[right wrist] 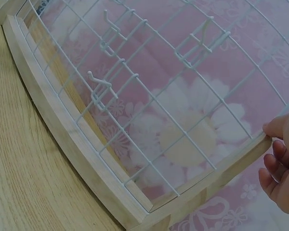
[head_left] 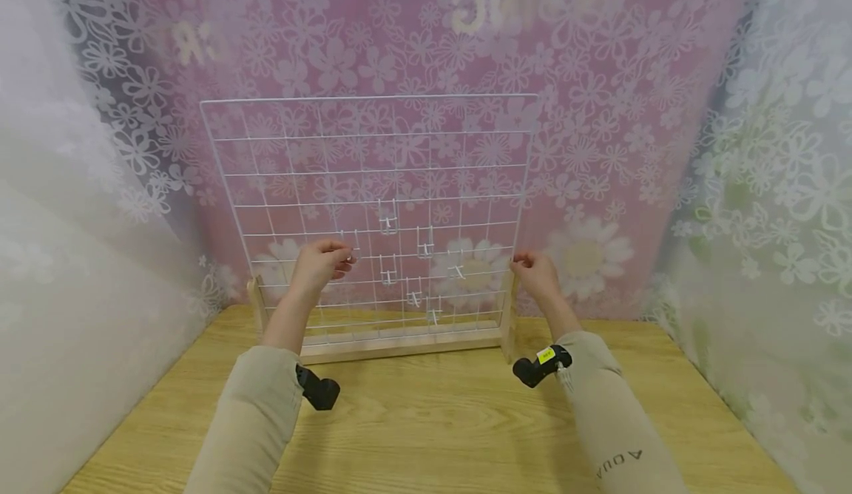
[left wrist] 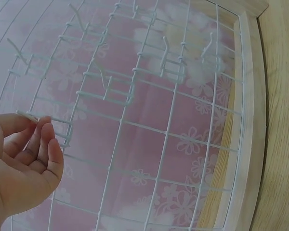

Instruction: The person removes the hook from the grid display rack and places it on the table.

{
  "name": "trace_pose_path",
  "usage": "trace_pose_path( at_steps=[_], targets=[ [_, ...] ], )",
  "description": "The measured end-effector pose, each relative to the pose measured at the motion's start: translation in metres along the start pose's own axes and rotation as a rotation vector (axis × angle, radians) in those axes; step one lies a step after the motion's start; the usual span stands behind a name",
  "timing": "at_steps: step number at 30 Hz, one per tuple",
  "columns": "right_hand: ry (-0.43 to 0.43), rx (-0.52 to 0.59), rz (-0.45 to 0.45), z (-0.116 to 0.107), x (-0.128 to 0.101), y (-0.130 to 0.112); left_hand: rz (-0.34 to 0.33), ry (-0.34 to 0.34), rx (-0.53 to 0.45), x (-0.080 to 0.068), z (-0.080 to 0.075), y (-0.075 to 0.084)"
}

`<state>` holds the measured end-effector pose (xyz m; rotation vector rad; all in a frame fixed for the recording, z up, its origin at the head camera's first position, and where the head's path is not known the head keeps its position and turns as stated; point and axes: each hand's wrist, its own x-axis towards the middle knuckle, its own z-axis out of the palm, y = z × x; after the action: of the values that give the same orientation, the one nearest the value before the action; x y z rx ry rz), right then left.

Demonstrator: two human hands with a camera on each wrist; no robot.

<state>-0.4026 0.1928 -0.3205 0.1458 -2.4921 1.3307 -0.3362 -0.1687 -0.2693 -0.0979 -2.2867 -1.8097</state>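
A white wire grid panel (head_left: 369, 97) stands upright in a wooden base (head_left: 399, 348). At the panel's left-middle, my left hand (head_left: 319, 265) pinches the prong of a white wire hook (left wrist: 62, 120) between thumb and fingertips; the hook's back frame lies against the grid wires. On the opposite side, my right hand (head_left: 538, 276) pinches the panel's right edge, just at the top of the wooden side post (right wrist: 241, 160). Several more white hooks (left wrist: 113, 89) hang on the grid to the right of my left hand, their prongs sticking out toward me.
The stand rests on a wood-grain table (head_left: 426, 420). Behind it hangs a pink flowered cloth (head_left: 599, 183), with pale flowered cloth at the right side (head_left: 785, 205) and a whitish sheet at the left (head_left: 80, 257). Both wrists carry small black cameras (head_left: 319, 389).
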Motion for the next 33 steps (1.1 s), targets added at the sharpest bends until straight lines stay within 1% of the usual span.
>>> trace_pose_path(
  at_steps=[3,7,12,24,29,33],
  targets=[
    [0.014,-0.003,0.003,0.001,-0.001,0.0,-0.007,-0.014,-0.014,-0.001,0.0,0.001],
    [0.029,-0.002,0.011,0.002,-0.003,-0.001,-0.01,-0.015,-0.043,-0.001,0.001,0.001],
    [0.039,-0.005,0.017,0.004,-0.005,-0.004,-0.019,-0.005,-0.088,-0.002,0.002,0.001],
    [0.05,-0.008,0.004,0.005,-0.007,-0.005,-0.024,0.005,-0.154,-0.003,0.002,0.007],
    [0.05,-0.008,0.018,0.006,-0.007,-0.005,-0.027,-0.007,-0.193,-0.003,0.002,0.01],
    [0.047,-0.031,0.014,0.004,-0.006,-0.004,-0.025,-0.021,-0.214,-0.004,0.0,0.011]
  ],
)
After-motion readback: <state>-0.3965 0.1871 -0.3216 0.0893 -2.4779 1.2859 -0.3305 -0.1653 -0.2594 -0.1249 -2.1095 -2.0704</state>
